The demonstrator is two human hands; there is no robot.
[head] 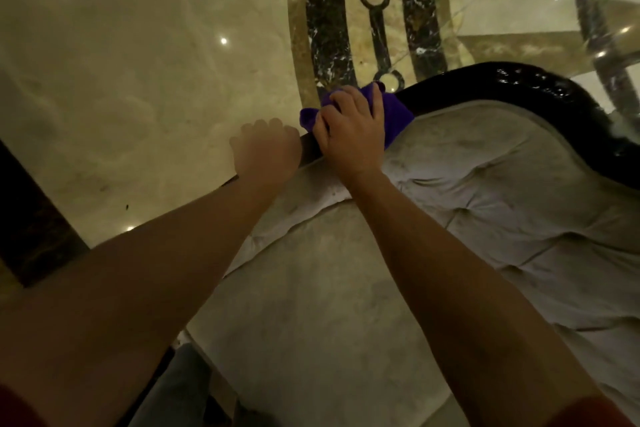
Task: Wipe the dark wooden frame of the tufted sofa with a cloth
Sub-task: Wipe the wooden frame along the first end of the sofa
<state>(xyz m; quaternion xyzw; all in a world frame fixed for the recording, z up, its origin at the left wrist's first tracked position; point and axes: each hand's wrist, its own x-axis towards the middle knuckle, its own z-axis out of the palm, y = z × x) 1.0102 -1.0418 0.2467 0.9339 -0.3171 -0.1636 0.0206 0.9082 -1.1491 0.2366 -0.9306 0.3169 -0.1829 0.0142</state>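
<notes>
Right hand [349, 135]: fingers curled over a bunched purple cloth [394, 111], pressing it onto the glossy dark wooden frame [540, 83] at the top edge of the sofa back.
Left hand [268, 146]: closed over the same frame rail, just beside the right hand, holding no cloth.
Pale grey tufted sofa upholstery [485, 191]: buttoned and creased, lying below the frame and under both bare forearms.
Polished beige marble floor [138, 62]: beyond the frame, with black veined inlay bands [327, 28] and ring motifs.
Red sleeve edges show at both lower corners.
</notes>
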